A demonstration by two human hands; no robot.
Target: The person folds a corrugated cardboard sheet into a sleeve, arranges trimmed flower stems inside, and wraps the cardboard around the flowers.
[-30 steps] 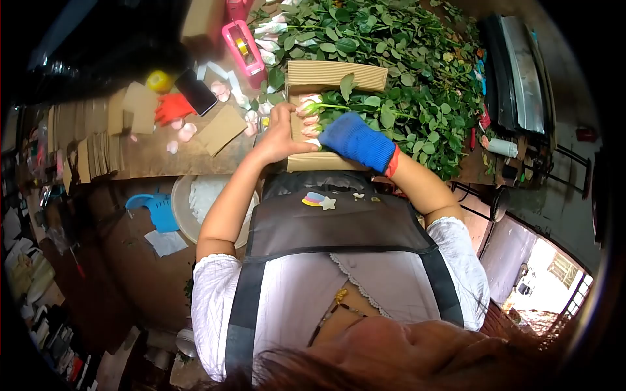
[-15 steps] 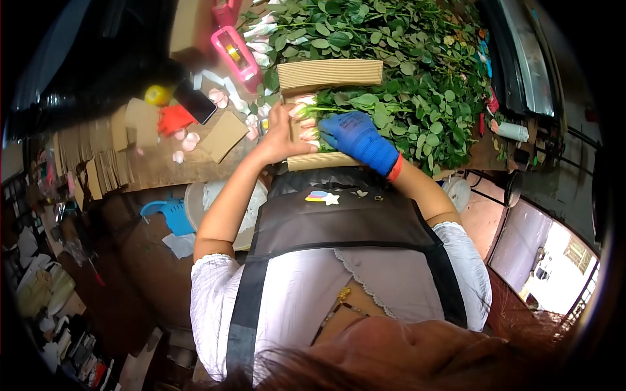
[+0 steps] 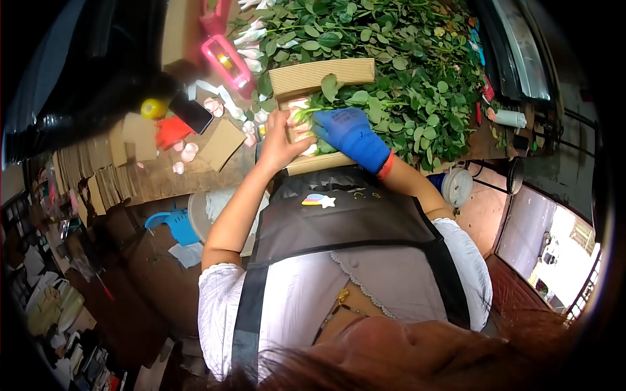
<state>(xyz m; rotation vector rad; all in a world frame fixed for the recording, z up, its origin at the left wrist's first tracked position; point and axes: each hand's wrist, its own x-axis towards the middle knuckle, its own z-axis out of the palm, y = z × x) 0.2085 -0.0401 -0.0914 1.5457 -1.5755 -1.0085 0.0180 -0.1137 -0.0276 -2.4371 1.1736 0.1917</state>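
Pale pink rose heads (image 3: pixel 300 117) lie in a row in a corrugated cardboard wrap (image 3: pixel 323 76), their green stems running right. My bare left hand (image 3: pixel 279 140) holds the row at its left end, fingers at the upper side and thumb at the lower side, near the wrap's front flap (image 3: pixel 318 163). My right hand (image 3: pixel 352 133), in a blue glove, is closed beside the rose heads, over the stems. Its fingertips are partly hidden, and what they grip is too small to tell. A loose leaf stalk (image 3: pixel 330 86) overlaps the back flap.
Leafy rose stems (image 3: pixel 417 78) cover the table's back and right. To the left are a pink tape dispenser (image 3: pixel 228 64), a phone (image 3: pixel 190 112), a red glove (image 3: pixel 172 132), a cardboard piece (image 3: pixel 222 144), petals (image 3: pixel 189 152) and stacked cardboard (image 3: pixel 85 163). A blue basket (image 3: pixel 176 225) is below.
The view has shifted, and the wrap appears further left and slightly tilted. My right hand has turned slightly and sits closer to my left thumb. Both hands remain at the roses.
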